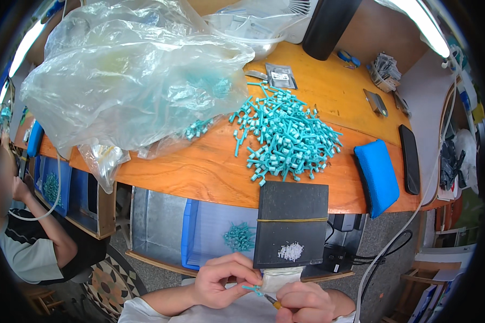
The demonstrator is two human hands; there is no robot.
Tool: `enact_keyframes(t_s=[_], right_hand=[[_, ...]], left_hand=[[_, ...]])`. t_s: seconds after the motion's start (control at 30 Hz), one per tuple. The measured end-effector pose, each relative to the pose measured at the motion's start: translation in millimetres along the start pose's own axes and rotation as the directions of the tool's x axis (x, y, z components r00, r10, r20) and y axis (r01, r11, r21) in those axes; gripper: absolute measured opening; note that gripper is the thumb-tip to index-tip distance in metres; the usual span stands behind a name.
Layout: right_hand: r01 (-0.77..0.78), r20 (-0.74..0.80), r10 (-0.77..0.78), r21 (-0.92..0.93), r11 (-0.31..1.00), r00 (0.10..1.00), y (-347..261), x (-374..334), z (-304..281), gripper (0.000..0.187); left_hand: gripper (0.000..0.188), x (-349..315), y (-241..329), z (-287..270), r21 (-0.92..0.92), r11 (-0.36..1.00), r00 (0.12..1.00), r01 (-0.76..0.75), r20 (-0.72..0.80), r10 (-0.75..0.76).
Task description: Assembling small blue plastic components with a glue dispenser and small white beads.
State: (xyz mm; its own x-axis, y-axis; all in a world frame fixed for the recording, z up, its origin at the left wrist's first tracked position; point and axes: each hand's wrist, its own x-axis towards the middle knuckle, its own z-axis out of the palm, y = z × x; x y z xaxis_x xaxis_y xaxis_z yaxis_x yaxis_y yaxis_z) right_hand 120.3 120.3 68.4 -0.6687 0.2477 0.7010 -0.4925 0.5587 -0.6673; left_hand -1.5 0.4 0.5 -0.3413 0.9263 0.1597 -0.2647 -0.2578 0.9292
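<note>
At the lower edge, my left hand [221, 282] pinches a small teal branched piece [250, 288] between thumb and fingers. My right hand [307, 300] is closed around a slim tool [276, 304] with a yellow handle and a metal tip. That tip meets the teal piece, or comes very close to it. Just beyond my hands, a black board [291, 200] juts out over the table's front edge, with a rubber band [291, 219] around it. Many tiny white rods [290, 251] lie on its near end. Past it, a heap of similar teal pieces [291, 134] covers the tabletop.
A large clear plastic bag [129, 91] spreads over the table's left. Below, an open drawer holds a blue tray [207, 229] with more teal pieces [239, 237]. A blue cushion [377, 175] and a black phone [409, 159] lie at right. Another person [37, 237] sits at far left.
</note>
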Motion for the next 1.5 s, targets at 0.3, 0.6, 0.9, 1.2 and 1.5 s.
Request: enact_keyframes(t_s=[0.3, 0.6, 0.9, 1.2, 1.5], right_hand=[[0.03, 0.002, -0.03, -0.031, 0.999, 1.0, 0, 2, 1, 0.022], [0.027, 0.112, -0.019, -0.073, 0.997, 0.993, 0, 9, -2, 0.024], [-0.212, -0.131, 0.191, -0.17, 0.962, 0.973, 4, 4, -9, 0.025], [-0.498, -0.263, 0.431, -0.3, 0.814, 0.863, 12, 20, -14, 0.018], [-0.508, -0.264, 0.441, -0.308, 0.804, 0.858, 14, 20, -12, 0.018]], left_hand=[[0.006, 1, 1, 2, 0.017, 0.999, 0.999, 0.035, -0.027, -0.034], [0.019, 3, 0, -3, 0.026, 0.999, 0.999, -0.042, 0.021, 0.041], [0.015, 1, 4, -1, 0.006, 0.999, 0.999, 0.04, 0.022, -0.04], [0.008, 1, 4, 5, -0.185, 0.974, 0.991, 0.131, -0.01, -0.136], [0.013, -3, 2, 1, -0.353, 0.897, 0.964, 0.265, 0.099, -0.245]])
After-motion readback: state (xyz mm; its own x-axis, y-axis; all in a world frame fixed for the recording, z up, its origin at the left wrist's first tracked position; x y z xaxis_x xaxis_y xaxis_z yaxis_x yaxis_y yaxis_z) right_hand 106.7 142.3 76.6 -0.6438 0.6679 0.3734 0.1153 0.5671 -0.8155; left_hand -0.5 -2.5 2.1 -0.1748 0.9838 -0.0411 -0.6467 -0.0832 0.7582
